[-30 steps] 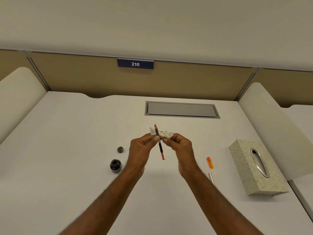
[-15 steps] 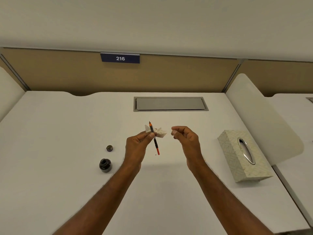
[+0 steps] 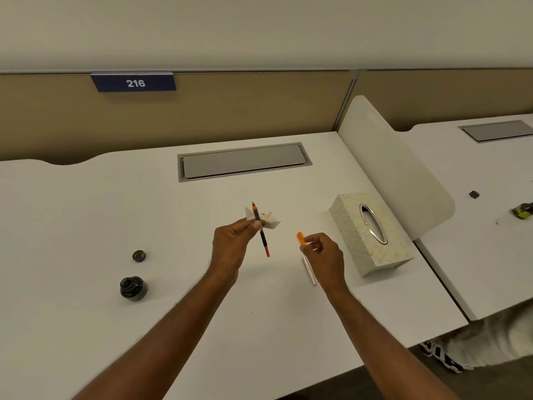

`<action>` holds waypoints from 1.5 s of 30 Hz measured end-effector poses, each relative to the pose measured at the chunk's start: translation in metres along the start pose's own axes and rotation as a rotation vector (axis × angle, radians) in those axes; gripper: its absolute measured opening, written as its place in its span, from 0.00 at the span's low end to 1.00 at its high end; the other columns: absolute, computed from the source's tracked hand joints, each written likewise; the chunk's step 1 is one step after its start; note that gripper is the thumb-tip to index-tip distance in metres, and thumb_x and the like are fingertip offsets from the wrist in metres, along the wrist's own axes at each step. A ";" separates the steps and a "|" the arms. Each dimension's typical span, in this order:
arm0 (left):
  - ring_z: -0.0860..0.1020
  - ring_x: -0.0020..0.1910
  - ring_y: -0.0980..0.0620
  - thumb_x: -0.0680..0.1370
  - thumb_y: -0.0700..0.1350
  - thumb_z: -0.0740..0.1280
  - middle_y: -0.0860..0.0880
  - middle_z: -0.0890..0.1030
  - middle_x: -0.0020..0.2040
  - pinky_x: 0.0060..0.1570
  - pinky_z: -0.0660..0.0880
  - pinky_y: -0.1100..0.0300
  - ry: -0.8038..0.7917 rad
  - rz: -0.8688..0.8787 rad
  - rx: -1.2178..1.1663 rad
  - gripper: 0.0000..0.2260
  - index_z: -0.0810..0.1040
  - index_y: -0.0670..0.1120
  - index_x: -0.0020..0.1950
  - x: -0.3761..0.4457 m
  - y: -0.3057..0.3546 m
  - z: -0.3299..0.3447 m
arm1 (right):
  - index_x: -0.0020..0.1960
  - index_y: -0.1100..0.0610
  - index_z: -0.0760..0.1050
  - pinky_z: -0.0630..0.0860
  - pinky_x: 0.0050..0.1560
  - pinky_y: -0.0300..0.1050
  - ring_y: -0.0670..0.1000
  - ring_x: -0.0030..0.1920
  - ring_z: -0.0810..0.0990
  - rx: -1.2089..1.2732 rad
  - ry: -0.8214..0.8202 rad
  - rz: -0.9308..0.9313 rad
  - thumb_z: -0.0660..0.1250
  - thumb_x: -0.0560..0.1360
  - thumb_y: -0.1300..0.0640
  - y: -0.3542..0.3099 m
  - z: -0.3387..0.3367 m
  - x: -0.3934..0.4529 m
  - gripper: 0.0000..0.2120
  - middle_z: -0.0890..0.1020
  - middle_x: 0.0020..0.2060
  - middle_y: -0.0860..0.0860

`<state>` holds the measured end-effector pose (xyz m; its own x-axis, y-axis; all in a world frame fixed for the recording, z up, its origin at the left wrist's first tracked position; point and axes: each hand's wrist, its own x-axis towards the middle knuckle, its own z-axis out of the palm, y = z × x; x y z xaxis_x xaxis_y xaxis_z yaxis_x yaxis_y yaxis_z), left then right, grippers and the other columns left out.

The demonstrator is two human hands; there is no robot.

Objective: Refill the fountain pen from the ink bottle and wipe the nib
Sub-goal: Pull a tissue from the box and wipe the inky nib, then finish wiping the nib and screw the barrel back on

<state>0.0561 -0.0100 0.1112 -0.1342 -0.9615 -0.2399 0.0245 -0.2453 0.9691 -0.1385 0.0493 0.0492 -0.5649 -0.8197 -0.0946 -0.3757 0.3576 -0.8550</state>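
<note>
My left hand (image 3: pixel 230 246) pinches the fountain pen's inner part (image 3: pixel 261 230), a thin black tube with an orange collar, nib up and red end down, together with a crumpled white tissue (image 3: pixel 269 220) behind it. My right hand (image 3: pixel 323 252) is low over the desk with curled fingertips pinching a small orange pen part (image 3: pixel 300 237). A silver pen barrel (image 3: pixel 310 271) lies on the desk just beneath that hand. The open black ink bottle (image 3: pixel 132 287) stands at the left, its cap (image 3: pixel 139 256) behind it.
A patterned tissue box (image 3: pixel 372 243) stands to the right of my right hand. A grey cable hatch (image 3: pixel 243 161) is set into the white desk (image 3: pixel 86 215) at the back. A white divider (image 3: pixel 395 166) separates the neighbouring desk, where small objects lie.
My right hand let go of the tissue and pen, moved right and down, and reached the orange part on the desk. My left hand kept the pen and tissue. The view turned right.
</note>
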 end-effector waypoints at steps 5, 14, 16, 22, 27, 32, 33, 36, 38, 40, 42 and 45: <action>0.79 0.59 0.54 0.77 0.44 0.70 0.49 0.85 0.57 0.52 0.68 0.71 -0.019 -0.034 0.021 0.11 0.84 0.44 0.57 0.008 -0.013 0.019 | 0.43 0.51 0.76 0.74 0.39 0.43 0.47 0.40 0.80 -0.210 0.007 0.006 0.73 0.70 0.58 0.039 -0.007 0.004 0.06 0.81 0.38 0.45; 0.80 0.59 0.55 0.77 0.44 0.70 0.50 0.85 0.55 0.59 0.70 0.64 0.000 -0.065 0.043 0.10 0.85 0.44 0.56 0.015 -0.027 0.034 | 0.45 0.46 0.71 0.80 0.40 0.49 0.49 0.39 0.80 -0.432 -0.099 0.034 0.75 0.68 0.47 0.075 0.005 0.016 0.14 0.80 0.35 0.45; 0.81 0.59 0.55 0.77 0.44 0.70 0.50 0.85 0.55 0.62 0.70 0.62 0.000 -0.070 0.048 0.10 0.85 0.44 0.56 0.015 -0.028 0.036 | 0.48 0.46 0.70 0.81 0.41 0.49 0.50 0.41 0.80 -0.465 -0.104 0.023 0.76 0.68 0.46 0.079 0.009 0.016 0.16 0.81 0.37 0.47; 0.80 0.60 0.52 0.76 0.45 0.71 0.50 0.85 0.56 0.64 0.70 0.58 0.024 -0.088 0.067 0.10 0.85 0.45 0.56 0.018 -0.031 0.040 | 0.50 0.49 0.71 0.81 0.41 0.49 0.51 0.41 0.81 -0.474 -0.098 0.000 0.76 0.69 0.49 0.080 0.013 0.020 0.16 0.82 0.39 0.49; 0.81 0.59 0.53 0.77 0.45 0.71 0.50 0.86 0.55 0.64 0.70 0.58 0.019 -0.084 0.059 0.10 0.85 0.45 0.55 0.016 -0.030 0.040 | 0.48 0.51 0.74 0.80 0.42 0.49 0.52 0.42 0.81 -0.433 -0.112 0.012 0.75 0.71 0.52 0.078 0.012 0.020 0.11 0.83 0.41 0.50; 0.81 0.59 0.55 0.77 0.44 0.70 0.50 0.85 0.55 0.64 0.71 0.60 0.010 -0.074 0.060 0.10 0.85 0.45 0.56 0.015 -0.030 0.038 | 0.48 0.52 0.79 0.72 0.35 0.35 0.45 0.36 0.80 -0.313 -0.113 0.058 0.73 0.72 0.53 0.066 0.005 0.019 0.07 0.83 0.38 0.47; 0.81 0.59 0.54 0.77 0.44 0.70 0.50 0.85 0.55 0.63 0.71 0.61 0.016 -0.072 0.055 0.10 0.85 0.44 0.56 0.015 -0.030 0.038 | 0.48 0.52 0.80 0.69 0.33 0.31 0.42 0.34 0.79 -0.272 -0.118 0.063 0.73 0.72 0.54 0.060 0.003 0.018 0.06 0.81 0.36 0.46; 0.80 0.59 0.53 0.77 0.45 0.70 0.49 0.85 0.56 0.58 0.69 0.64 0.062 -0.077 0.045 0.11 0.84 0.43 0.58 0.015 -0.026 0.037 | 0.46 0.52 0.81 0.77 0.37 0.34 0.43 0.36 0.81 -0.135 -0.155 0.042 0.75 0.71 0.55 0.044 0.002 0.012 0.05 0.83 0.36 0.45; 0.80 0.57 0.54 0.77 0.45 0.70 0.49 0.85 0.56 0.53 0.69 0.68 0.086 -0.069 0.040 0.11 0.84 0.44 0.58 0.014 -0.022 0.037 | 0.45 0.52 0.82 0.78 0.41 0.39 0.46 0.39 0.82 -0.041 -0.210 0.014 0.75 0.71 0.56 0.032 0.005 0.004 0.04 0.84 0.38 0.46; 0.80 0.57 0.54 0.77 0.45 0.70 0.49 0.85 0.56 0.50 0.69 0.71 0.096 -0.050 0.042 0.11 0.84 0.44 0.58 0.013 -0.019 0.037 | 0.45 0.52 0.82 0.76 0.38 0.32 0.44 0.38 0.81 0.028 -0.265 -0.019 0.75 0.71 0.57 0.020 0.009 -0.008 0.04 0.83 0.37 0.46; 0.80 0.58 0.54 0.77 0.46 0.70 0.49 0.85 0.56 0.52 0.69 0.69 0.104 -0.025 0.053 0.11 0.84 0.45 0.58 0.012 -0.016 0.035 | 0.45 0.53 0.81 0.75 0.36 0.29 0.43 0.36 0.80 0.068 -0.301 -0.048 0.74 0.72 0.57 0.010 0.013 -0.019 0.03 0.83 0.37 0.45; 0.79 0.59 0.53 0.77 0.46 0.70 0.50 0.85 0.56 0.58 0.68 0.61 0.130 -0.003 0.063 0.11 0.84 0.46 0.57 0.011 -0.010 0.031 | 0.45 0.51 0.80 0.75 0.35 0.29 0.41 0.36 0.79 0.104 -0.331 -0.071 0.74 0.73 0.56 0.001 0.019 -0.030 0.03 0.82 0.36 0.45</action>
<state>0.0237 -0.0142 0.1006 -0.0051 -0.9697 -0.2441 -0.0382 -0.2437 0.9691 -0.1075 0.0655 0.0415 -0.2649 -0.9476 -0.1786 -0.3192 0.2610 -0.9110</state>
